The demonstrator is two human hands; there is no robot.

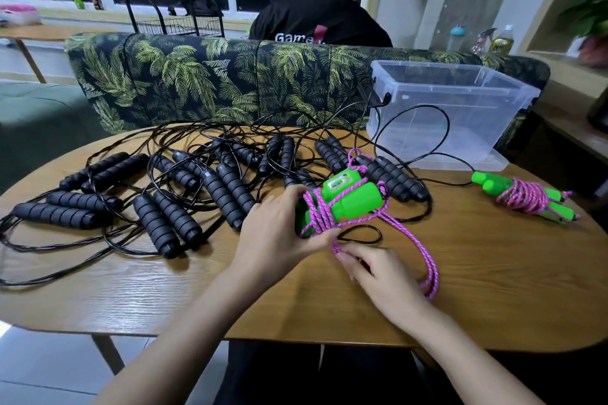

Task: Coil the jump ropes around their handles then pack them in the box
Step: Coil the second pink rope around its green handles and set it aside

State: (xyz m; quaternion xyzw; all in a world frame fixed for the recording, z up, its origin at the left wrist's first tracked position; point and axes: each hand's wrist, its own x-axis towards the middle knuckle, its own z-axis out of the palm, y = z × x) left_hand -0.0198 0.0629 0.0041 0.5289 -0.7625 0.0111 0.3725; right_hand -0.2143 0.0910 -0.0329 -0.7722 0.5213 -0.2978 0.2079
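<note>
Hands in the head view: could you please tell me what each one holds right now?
Left hand: grips the green handles.
Right hand: pinches the pink rope.

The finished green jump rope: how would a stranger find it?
Find the clear plastic box at the table's far right. In front of it lies the coiled jump rope. Pink cord wraps its green handles, and unlike the other green pair, it lies untouched.

Left hand [276, 227] grips green handles [355, 204]; right hand [378, 273] pinches pink rope [433, 284].
</note>
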